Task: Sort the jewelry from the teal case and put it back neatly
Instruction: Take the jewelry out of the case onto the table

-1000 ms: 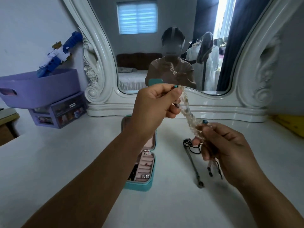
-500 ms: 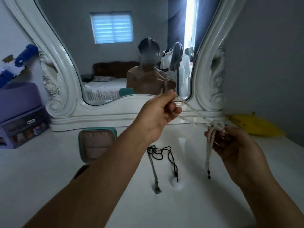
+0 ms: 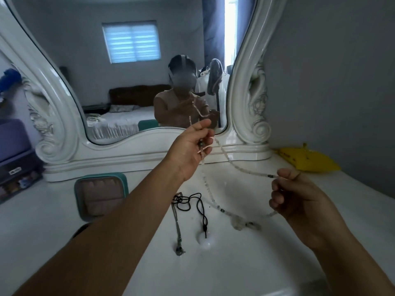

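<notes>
The left hand [image 3: 190,150] pinches one part of the pale beaded necklace [image 3: 241,167], the right hand [image 3: 299,197] pinches another, and its loop sags onto the counter [image 3: 245,263]. The person should draw the strands apart slowly, away from the black cord pendant [image 3: 202,210], before returning it to the teal case [image 3: 100,196].

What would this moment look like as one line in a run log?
left hand: pinches beaded necklace | right hand: pinches other end | strand: part on table | teal case: open
</notes>
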`<state>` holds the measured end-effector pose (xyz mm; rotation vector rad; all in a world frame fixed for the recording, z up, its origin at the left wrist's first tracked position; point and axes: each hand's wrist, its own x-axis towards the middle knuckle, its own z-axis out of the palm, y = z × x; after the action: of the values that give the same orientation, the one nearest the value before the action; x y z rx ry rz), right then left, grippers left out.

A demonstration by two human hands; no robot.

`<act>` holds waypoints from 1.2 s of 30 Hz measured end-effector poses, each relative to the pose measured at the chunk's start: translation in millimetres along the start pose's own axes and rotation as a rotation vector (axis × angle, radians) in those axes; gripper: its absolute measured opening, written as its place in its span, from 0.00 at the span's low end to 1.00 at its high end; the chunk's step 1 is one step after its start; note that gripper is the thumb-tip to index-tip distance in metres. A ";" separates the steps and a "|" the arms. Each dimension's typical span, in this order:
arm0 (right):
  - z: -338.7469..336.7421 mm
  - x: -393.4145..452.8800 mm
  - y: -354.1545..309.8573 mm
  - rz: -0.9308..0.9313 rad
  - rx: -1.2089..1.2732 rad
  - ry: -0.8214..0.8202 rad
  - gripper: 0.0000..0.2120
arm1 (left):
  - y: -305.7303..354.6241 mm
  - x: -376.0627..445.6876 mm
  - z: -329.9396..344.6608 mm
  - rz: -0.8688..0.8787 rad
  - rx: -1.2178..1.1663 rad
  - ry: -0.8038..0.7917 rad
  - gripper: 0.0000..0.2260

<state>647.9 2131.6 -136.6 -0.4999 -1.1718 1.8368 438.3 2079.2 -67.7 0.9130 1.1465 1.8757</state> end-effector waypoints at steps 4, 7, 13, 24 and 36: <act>-2.4 -14.7 0.9 0.009 -0.128 -0.143 0.09 | -13.0 22.9 -11.9 0.088 0.175 0.017 0.15; -7.9 -21.5 9.1 0.052 -0.201 -0.172 0.12 | -25.2 38.0 -22.5 0.071 0.250 0.058 0.20; -14.2 -29.3 27.3 0.174 -0.086 -0.205 0.15 | -56.2 49.4 -40.9 -0.091 0.529 -0.018 0.24; -21.8 -18.7 49.9 -0.154 -0.745 0.266 0.10 | -82.4 36.1 -49.1 0.016 1.421 -0.110 0.14; 27.1 -20.4 45.1 -0.172 -0.680 0.177 0.04 | -29.9 -42.0 -75.8 0.125 1.435 -0.293 0.08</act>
<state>619.0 2092.7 -165.5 -0.8873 -1.6490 1.1885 400.1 2023.1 -129.4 1.9078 2.2415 0.6772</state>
